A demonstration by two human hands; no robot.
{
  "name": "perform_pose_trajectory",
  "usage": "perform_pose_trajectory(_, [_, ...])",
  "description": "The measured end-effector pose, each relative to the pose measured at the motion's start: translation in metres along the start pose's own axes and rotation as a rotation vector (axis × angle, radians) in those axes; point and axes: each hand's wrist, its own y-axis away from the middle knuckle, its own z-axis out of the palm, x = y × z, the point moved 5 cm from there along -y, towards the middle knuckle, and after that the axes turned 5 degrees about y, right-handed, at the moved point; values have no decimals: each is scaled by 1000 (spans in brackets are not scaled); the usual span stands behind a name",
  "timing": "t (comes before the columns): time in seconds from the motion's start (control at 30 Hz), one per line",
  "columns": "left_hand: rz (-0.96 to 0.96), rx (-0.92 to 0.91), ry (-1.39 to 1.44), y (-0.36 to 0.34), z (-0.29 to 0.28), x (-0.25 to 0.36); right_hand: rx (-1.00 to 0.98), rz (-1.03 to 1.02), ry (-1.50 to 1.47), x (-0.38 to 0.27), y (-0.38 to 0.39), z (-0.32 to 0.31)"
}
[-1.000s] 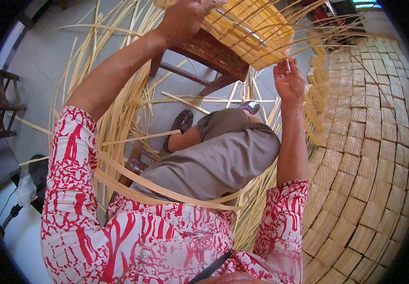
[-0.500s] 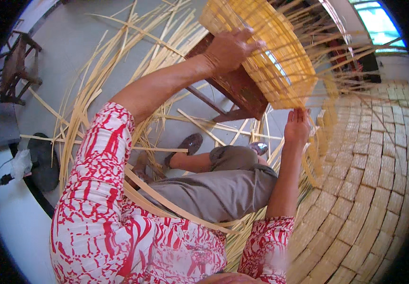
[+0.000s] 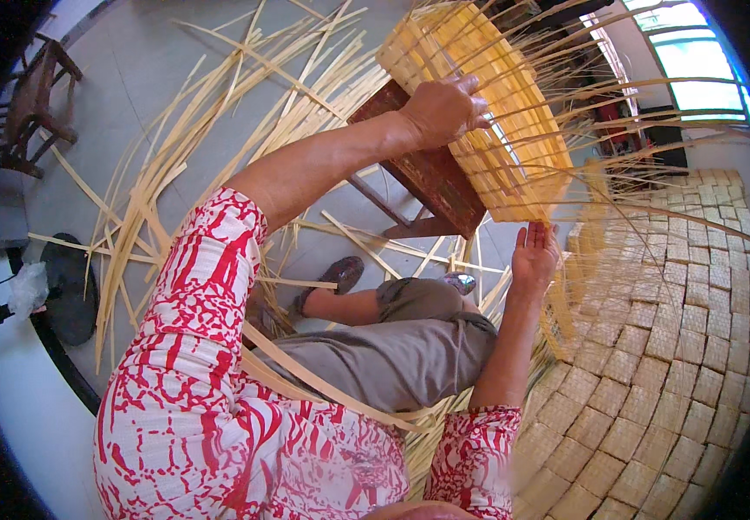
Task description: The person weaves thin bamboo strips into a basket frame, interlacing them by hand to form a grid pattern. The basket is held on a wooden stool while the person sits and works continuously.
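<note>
A yellow woven basket (image 3: 527, 139) with long loose stakes sticking out rests tilted on a dark red-brown wooden bench (image 3: 418, 186). My left hand (image 3: 440, 117) is closed on the basket's near side, thumb and fingers against the weave. Below the basket's lower right corner, my right hand (image 3: 535, 256) has its fingers extended upward, fingertips touching the edge; whether the thumb presses behind it is hidden. Pale flat strips (image 3: 340, 394) lie across my grey-clad lap (image 3: 366, 355).
Cut strips (image 3: 158, 191) cover much of the grey floor. Stacked woven panels (image 3: 652, 373) fill the right side. A small wooden chair (image 3: 41, 113) stands at upper left. A black stand base (image 3: 76, 295) with a plastic bag (image 3: 28, 290) is at left. A bright window (image 3: 687, 56) is at upper right.
Over the last second the view has shifted, so the basket and both hands appear lower and farther right. My left hand still grips the basket; my right hand stays at its corner.
</note>
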Motion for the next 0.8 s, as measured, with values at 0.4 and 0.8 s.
perform_pose_trajectory(0.4, [192,97,86,6,7,-19,44,69,-121,-4,7,2])
perform_pose_trajectory(0.8, [257,22,135,6,7,-27,-309,-50,-134,5,2,-18])
